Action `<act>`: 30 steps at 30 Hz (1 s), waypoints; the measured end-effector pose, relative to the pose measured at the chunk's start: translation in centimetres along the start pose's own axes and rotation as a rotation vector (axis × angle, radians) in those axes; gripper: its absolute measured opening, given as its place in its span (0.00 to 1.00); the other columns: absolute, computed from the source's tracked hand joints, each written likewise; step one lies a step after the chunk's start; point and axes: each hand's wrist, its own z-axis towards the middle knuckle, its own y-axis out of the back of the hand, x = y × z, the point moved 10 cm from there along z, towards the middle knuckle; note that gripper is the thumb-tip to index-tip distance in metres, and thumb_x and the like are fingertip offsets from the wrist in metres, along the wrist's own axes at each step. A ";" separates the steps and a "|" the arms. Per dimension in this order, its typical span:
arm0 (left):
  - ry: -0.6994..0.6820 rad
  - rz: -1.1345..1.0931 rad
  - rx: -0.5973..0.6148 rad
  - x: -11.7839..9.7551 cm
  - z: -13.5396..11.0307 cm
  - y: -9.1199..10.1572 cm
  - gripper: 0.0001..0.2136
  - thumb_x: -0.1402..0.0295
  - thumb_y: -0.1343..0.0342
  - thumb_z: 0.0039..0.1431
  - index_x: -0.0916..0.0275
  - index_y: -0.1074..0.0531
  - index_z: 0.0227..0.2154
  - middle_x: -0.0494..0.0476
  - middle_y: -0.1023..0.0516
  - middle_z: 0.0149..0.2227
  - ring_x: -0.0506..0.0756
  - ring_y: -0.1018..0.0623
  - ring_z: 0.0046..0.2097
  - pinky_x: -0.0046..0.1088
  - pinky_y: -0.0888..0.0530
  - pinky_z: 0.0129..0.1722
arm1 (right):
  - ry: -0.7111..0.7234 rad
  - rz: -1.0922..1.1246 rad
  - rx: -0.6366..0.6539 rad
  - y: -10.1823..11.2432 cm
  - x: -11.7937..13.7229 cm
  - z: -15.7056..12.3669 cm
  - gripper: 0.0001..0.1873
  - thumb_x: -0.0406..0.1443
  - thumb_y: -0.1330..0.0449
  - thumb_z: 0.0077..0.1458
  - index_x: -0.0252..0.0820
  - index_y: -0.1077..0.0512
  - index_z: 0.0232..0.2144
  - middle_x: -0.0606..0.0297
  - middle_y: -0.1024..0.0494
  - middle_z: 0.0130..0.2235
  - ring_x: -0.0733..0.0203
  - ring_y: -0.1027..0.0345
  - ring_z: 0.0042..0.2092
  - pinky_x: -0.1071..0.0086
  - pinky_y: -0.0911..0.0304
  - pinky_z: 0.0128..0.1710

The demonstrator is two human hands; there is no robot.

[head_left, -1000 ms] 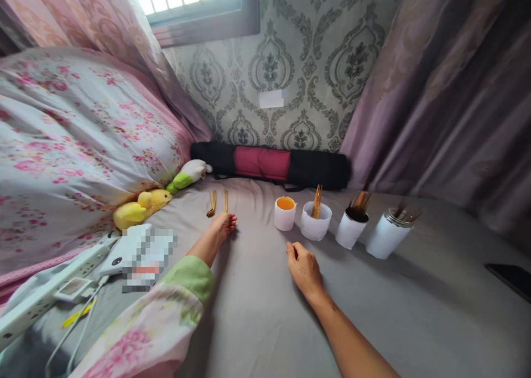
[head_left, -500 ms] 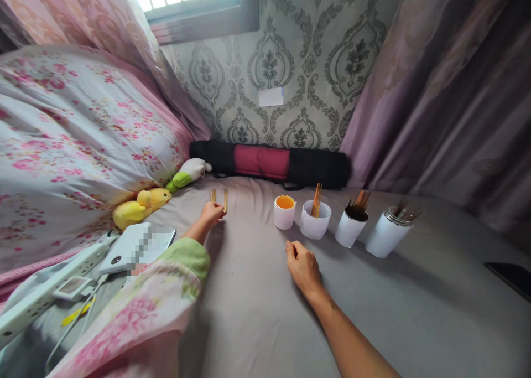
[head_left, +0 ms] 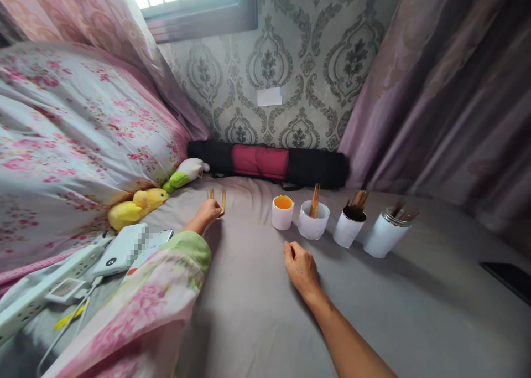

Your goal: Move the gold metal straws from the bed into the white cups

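My left hand reaches to the far left part of the grey sheet, its fingers closed at the lower end of a bundle of thin golden sticks. A second bundle of similar sticks shows just behind the hand. My right hand rests on the sheet, loosely curled, with nothing visible in it. Beyond it stands a white-wrapped cup with an orange inside. To the right are a wider white cup with orange sticks, a white-wrapped can with brown sticks, and a white-wrapped jar with dark sticks.
A long black and red roll bag lies against the wall. Yellow plush toys and a white-green one lie left. Nearer are a power bank, a phone and a power strip. A dark phone lies far right.
The whole view has shifted slightly, moving things a little left. My left hand stays by the thin sticks with only a slight movement; my right hand keeps its place on the sheet.
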 end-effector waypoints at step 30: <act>-0.256 0.440 0.031 -2.1 0.7 -3.1 0.13 0.69 0.56 0.49 0.63 0.31 0.37 0.62 0.28 0.41 0.57 0.29 0.44 0.28 0.33 0.39 | 0.005 -0.004 -0.006 0.3 0.2 -0.3 0.16 0.40 0.57 0.57 0.42 0.35 0.24 0.67 0.29 0.22 0.67 0.42 0.24 0.71 0.59 0.24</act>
